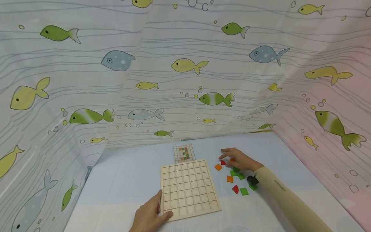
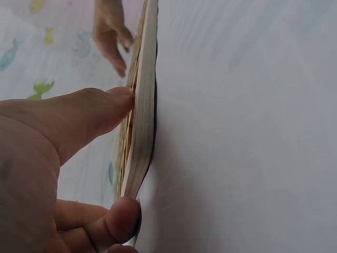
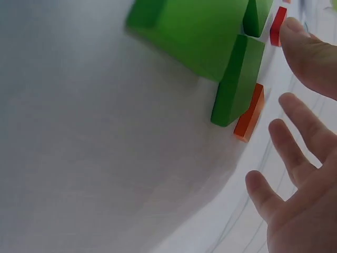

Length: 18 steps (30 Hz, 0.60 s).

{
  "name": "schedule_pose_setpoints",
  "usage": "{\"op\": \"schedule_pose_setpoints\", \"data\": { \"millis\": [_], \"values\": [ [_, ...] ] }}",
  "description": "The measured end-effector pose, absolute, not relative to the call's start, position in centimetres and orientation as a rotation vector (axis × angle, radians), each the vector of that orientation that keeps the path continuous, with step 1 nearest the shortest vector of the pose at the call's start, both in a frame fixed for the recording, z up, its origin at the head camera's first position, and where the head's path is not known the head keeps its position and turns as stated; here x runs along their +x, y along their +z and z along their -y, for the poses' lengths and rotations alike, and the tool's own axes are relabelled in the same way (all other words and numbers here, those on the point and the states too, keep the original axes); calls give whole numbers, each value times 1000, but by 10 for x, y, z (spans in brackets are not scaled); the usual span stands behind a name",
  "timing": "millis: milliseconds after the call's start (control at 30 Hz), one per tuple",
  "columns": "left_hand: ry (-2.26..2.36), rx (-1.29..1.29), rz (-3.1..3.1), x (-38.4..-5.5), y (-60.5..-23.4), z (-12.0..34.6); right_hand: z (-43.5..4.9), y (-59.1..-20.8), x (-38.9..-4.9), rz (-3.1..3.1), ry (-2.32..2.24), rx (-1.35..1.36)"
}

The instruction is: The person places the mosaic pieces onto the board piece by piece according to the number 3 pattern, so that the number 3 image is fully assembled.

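Between the worktop's [image 1: 116, 180] right edge and one board [image 1: 189, 188] the left hand [image 1: 150, 212] grips lie two red tiles [image 1: 235, 189], right hand [image 1: 240, 159] outspread.

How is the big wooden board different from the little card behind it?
The wooden grid board is much bigger than the pattern card. The board's squares are bare wood, while the card has orange, green and red shapes in some of its squares. The left hand grips the board's edge, but no hand touches the card. Both have a grid of squares.
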<state>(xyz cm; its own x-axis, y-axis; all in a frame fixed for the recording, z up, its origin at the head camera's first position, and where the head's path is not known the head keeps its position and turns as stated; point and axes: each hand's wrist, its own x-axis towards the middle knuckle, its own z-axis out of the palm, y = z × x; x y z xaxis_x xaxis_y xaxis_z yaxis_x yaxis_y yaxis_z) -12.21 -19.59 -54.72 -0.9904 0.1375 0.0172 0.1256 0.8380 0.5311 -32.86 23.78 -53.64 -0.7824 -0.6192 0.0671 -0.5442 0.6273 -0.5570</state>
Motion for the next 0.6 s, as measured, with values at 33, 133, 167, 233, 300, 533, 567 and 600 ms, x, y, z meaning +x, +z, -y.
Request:
{"op": "schedule_pose_setpoints", "data": {
  "millis": [33,133,167,233,300,533,567,600],
  "values": [
    [864,217,-2995,-122,-547,196,-238,-536,-328,-2717,-854,-979],
    [864,221,-3003,-122,-547,196,-237,-536,-328,-2717,-834,-970],
    [862,224,-3007,-122,-548,196,-237,-536,-328,-2718,-825,-967],
    [863,224,-3009,-122,-547,196,-237,-537,-328,-2717,-813,-953],
    [863,218,-3010,-122,-547,196,-238,-536,-329,-2717,-807,-942],
    [871,202,-3011,-121,-547,194,-238,-537,-332,-2710,-794,-924],
    [872,204,-3010,-121,-547,194,-237,-537,-332,-2711,-787,-921],
    [873,206,-3008,-121,-547,194,-237,-537,-332,-2709,-783,-911]
  ]
}}
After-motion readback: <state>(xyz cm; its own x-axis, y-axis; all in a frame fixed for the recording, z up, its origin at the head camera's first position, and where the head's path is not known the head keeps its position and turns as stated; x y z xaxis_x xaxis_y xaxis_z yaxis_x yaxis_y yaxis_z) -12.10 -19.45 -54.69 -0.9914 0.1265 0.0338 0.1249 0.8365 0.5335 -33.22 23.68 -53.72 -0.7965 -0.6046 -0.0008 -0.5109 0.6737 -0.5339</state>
